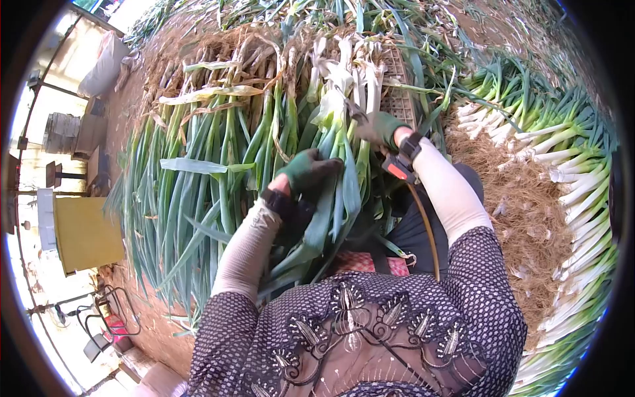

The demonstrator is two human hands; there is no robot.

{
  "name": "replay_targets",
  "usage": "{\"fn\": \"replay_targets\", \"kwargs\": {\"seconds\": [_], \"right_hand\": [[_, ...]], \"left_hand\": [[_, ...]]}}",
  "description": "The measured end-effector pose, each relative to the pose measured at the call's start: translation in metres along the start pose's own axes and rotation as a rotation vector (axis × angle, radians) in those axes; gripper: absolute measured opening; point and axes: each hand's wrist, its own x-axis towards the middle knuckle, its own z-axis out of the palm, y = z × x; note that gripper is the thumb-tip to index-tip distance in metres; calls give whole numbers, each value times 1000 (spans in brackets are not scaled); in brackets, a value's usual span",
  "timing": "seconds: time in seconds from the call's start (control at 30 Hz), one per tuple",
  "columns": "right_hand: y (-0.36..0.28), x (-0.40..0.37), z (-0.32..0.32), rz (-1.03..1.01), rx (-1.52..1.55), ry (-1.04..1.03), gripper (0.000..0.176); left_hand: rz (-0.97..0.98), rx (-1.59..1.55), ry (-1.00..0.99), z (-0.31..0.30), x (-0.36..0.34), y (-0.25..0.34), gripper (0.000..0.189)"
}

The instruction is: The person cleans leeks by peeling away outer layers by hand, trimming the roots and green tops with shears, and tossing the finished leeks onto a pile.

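Observation:
My left hand, in a dark green glove, is closed around the green leaves of a leek. The peeled, pale end of that leek points away from me, and its long leaves hang back toward my lap. My right hand, gloved too, grips an air blow gun whose nozzle lies close beside the leek's white part. A red and grey coupling and a brown hose run from the gun down past my right forearm. My fingers partly hide the gun's body.
Unpeeled leeks with dry roots lie in a wide pile ahead and left. Trimmed leeks form a curved row at the right around brown roots. A plastic crate stands ahead. A yellow box is at the left.

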Motion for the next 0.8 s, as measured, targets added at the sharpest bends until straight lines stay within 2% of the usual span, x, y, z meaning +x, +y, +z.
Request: {"fn": "replay_targets", "kwargs": {"seconds": [0.03, 0.07, 0.13, 0.2, 0.23, 0.33, 0.37, 0.47, 0.5, 0.53, 0.6, 0.63, 0.73, 0.8], "right_hand": [[3, -12, 6, -44, -57, 87, 50], [10, -18, 15, -30, -53, 120, 51], [9, -42, 22, 46, -25, 77, 50], [12, -65, 33, 82, 120, -67, 50], [21, -64, 48, -11, -5, 71, 52], [32, -77, 72, -24, -76, 113, 58], [29, -87, 71, 2, -40, 85, 61], [54, -91, 83, 40, -8, 192, 61], [62, -94, 81, 48, 93, 177, 63], [72, -92, 83, 27, 174, 187, 61], [87, -81, 92, -20, 332, 196, 59], [69, -96, 83, -33, 501, 147, 57], [37, -116, 78, -193, 663, 47, 40], [21, -128, 85, -239, 611, 63, 44]], "left_hand": [[76, 222, 105, -8, 16, -14, 54], [153, 437, 257, -21, 24, -15, 53], [150, 566, 573, -37, 22, 4, 53], [0, 746, 515, -53, 50, -16, 51], [-72, 832, 485, -56, 68, -29, 51], [-173, 872, 639, -36, 115, -53, 59], [-322, 718, 607, -35, 112, -32, 60], [-222, 692, 505, -41, 84, -15, 56], [-174, 649, 433, -54, 81, -13, 50], [-92, 477, 383, -69, 86, -26, 54], [8, 287, 366, -77, 47, -1, 56], [47, 223, 331, -74, 24, 18, 54], [190, 18, 234, -69, 21, 17, 47], [185, -59, 239, -60, 31, 11, 50]]}}
